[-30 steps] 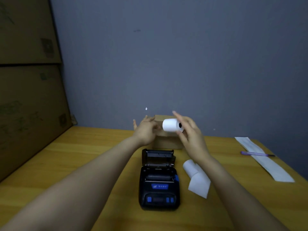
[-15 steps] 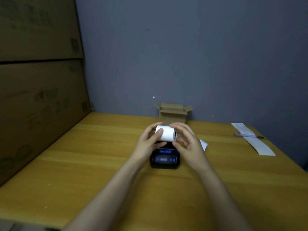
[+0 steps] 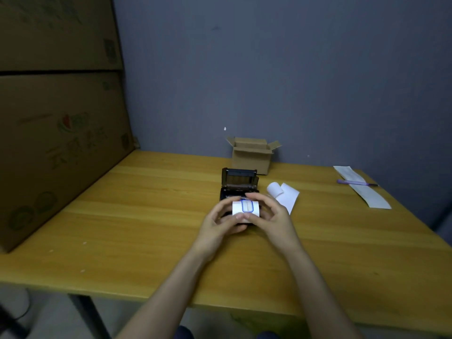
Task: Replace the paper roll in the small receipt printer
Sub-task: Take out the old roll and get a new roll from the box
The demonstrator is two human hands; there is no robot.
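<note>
I hold a new white paper roll [image 3: 245, 208] with a blue-edged sticker between both hands, just above the front of the printer. My left hand [image 3: 221, 220] grips its left end and underside, my right hand [image 3: 270, 216] its right end. The small black receipt printer [image 3: 238, 184] sits on the wooden table [image 3: 146, 216] with its lid raised toward the back; my hands hide its front panel. A partly unrolled old paper roll [image 3: 281, 194] lies on the table right of the printer.
A small open cardboard box [image 3: 252, 155] stands behind the printer by the grey wall. A purple pen [image 3: 357, 183] lies across a long paper strip [image 3: 364, 189] at the right edge. Large cardboard boxes [image 3: 58, 143] line the left side.
My right hand brought the roll down from above the small box to just over the printer, and my left hand joined it. The roll has turned so its sticker faces up.
</note>
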